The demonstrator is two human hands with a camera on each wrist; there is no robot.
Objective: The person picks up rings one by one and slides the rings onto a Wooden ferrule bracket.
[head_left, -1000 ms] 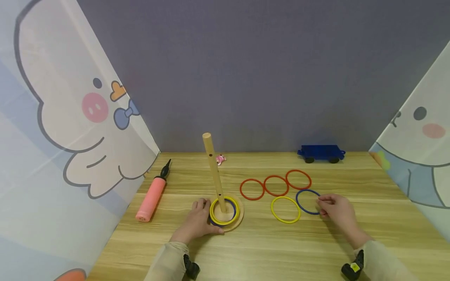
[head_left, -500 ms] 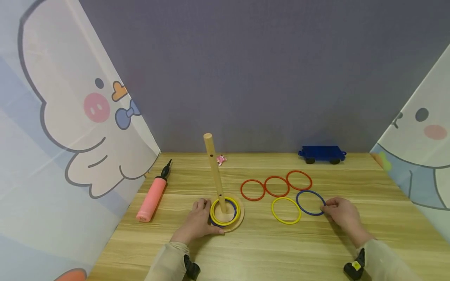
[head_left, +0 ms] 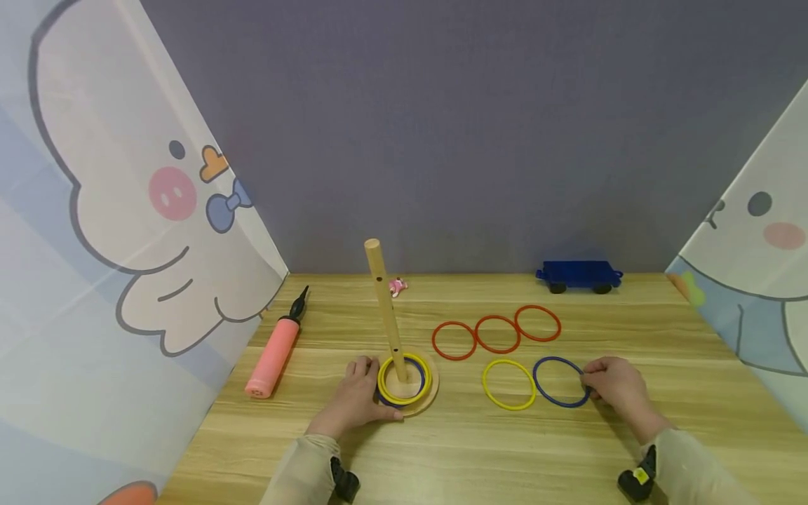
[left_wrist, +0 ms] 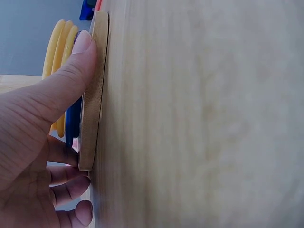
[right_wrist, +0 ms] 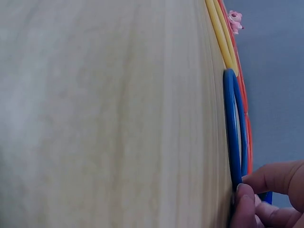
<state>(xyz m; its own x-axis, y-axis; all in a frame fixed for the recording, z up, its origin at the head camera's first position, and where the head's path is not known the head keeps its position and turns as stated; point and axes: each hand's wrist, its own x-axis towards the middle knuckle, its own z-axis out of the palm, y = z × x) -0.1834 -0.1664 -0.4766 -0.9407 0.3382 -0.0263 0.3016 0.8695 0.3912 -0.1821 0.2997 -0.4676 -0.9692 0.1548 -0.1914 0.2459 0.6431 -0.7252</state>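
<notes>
In the head view a wooden ring-toss stand has an upright peg [head_left: 386, 301] on a round base [head_left: 433, 393]. Yellow rings [left_wrist: 50, 52] lie stacked above blue rings [left_wrist: 73, 121] around its foot. My left hand [head_left: 356, 396] grips the base's near-left side, thumb along its edge and fingers round the far side. To the right, my right hand [head_left: 615, 386] pinches the right edge of a blue ring [right_wrist: 231, 111] between thumb and index finger. That ring lies close to flat on the table, its left edge right at a loose yellow ring [head_left: 485, 382].
Three red rings, the nearest to the stand [head_left: 434, 344] among them, lie in a row farther back. A blue toy wagon [head_left: 581, 274] stands by the grey back panel [head_left: 480, 140]. Behind the peg sits a small pink figure [head_left: 398, 286]; a pink hand pump [head_left: 273, 358] lies left.
My right hand has drawn the blue ring rightward and nearer to me, away from the red rings. The yellow ring beside it has shifted slightly left and nearer. My left hand has stayed in place.
</notes>
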